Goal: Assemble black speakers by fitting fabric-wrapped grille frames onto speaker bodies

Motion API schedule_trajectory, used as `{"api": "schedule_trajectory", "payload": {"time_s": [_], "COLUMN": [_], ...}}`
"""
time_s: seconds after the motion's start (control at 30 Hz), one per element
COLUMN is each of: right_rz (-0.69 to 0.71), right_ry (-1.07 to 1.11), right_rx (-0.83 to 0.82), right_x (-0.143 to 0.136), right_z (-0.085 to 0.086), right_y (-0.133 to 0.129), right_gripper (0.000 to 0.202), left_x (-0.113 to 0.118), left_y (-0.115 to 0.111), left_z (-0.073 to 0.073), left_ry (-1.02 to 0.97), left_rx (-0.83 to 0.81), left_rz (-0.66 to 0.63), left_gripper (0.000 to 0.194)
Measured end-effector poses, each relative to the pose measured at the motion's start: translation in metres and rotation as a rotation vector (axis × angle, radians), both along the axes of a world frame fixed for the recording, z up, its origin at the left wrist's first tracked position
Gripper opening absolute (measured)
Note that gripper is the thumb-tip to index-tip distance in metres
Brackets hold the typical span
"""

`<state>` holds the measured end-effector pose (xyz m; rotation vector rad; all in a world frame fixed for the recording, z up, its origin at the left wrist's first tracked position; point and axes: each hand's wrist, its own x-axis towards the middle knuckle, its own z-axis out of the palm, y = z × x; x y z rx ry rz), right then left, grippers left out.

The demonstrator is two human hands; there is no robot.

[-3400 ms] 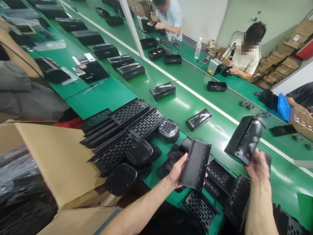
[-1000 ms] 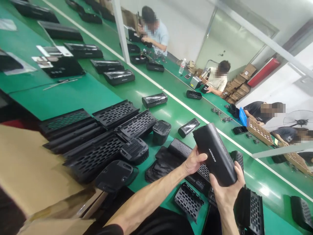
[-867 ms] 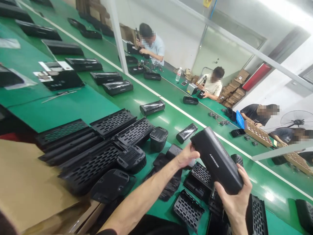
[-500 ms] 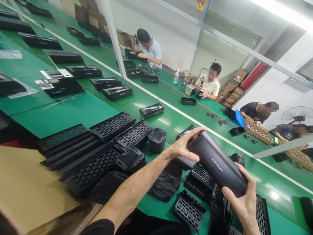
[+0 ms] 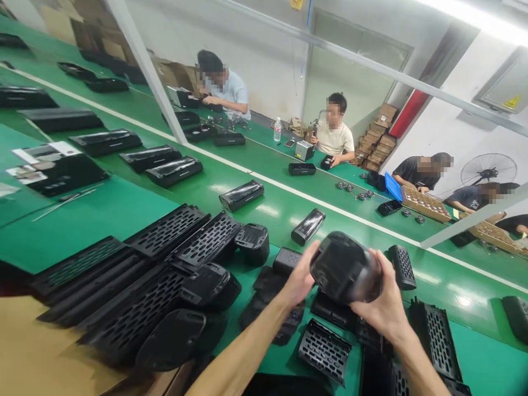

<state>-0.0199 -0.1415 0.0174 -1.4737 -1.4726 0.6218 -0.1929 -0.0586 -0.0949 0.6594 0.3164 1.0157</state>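
Note:
Both my hands hold a black plastic housing (image 5: pixel 340 269) over the near side of the green bench. Its rounded end faces me, slightly blurred. My left hand (image 5: pixel 303 278) grips its left side, and my right hand (image 5: pixel 383 302) is wrapped round the right side. Below the hands lies a small perforated black panel (image 5: pixel 324 350). To the left are stacked long perforated black panels (image 5: pixel 167 236) and rounded black parts, among them one with a flat oval face (image 5: pixel 171 339). More slotted panels (image 5: pixel 439 335) lie right of my right forearm.
Black housings (image 5: pixel 241 195) are spread along the green line (image 5: pixel 272 220). A white post (image 5: pixel 146 71) rises at left; a cardboard box (image 5: pixel 49 346) is near left. Across the line several people work, one in a cream shirt (image 5: pixel 336 137), near a tray of round parts (image 5: pixel 424 203).
The housing has turned from its lettered long side to its rounded end, drawing my hands closer together. The view has shifted, so the benches sit differently in frame.

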Motion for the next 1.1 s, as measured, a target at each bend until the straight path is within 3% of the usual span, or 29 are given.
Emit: {"api": "schedule_trajectory", "payload": {"time_s": [0.07,0.13,0.17,0.23,0.3,0.4,0.53,0.73,0.87,1.1], "right_rz": [0.027,0.081,0.113,0.158,0.145,0.082,0.02,-0.122,-0.038,-0.167], "right_ry": [-0.376,-0.75,-0.884,-0.957,-0.861,-0.504,-0.147,-0.077,-0.031,0.086], "right_rx": [0.058,0.09,0.103,0.131,0.142,0.052,-0.054,-0.043,-0.162,-0.194], "right_x": [0.007,0.012,0.013,0.018,0.028,0.047,0.049,0.034,0.041,0.04], "right_z": [0.009,0.018,0.021,0.023,0.019,0.004,-0.015,-0.03,-0.04,-0.056], "right_y": [0.002,0.003,0.003,0.002,-0.002,-0.012,-0.023,-0.028,-0.032,-0.03], "right_gripper": [0.083,0.083,0.084,0.087,0.094,0.101,0.092,0.077,0.098,0.082], "left_x": [-0.018,-0.031,-0.035,-0.039,-0.042,-0.051,-0.057,-0.054,-0.051,-0.05], "left_y": [0.002,0.003,0.002,-0.001,-0.004,-0.004,0.001,0.008,0.006,0.002], "left_z": [0.006,0.017,0.023,0.033,0.038,0.037,0.036,0.038,0.035,0.009], "left_ry": [0.144,0.315,0.39,0.47,0.461,0.417,0.371,0.435,0.537,0.61], "left_rx": [0.181,0.36,0.406,0.42,0.414,0.437,0.466,0.425,0.365,0.212], "left_rz": [0.138,0.15,0.141,0.142,0.167,0.193,0.213,0.186,0.168,0.145], "left_gripper": [0.108,0.121,0.119,0.108,0.101,0.099,0.095,0.09,0.084,0.084]}}
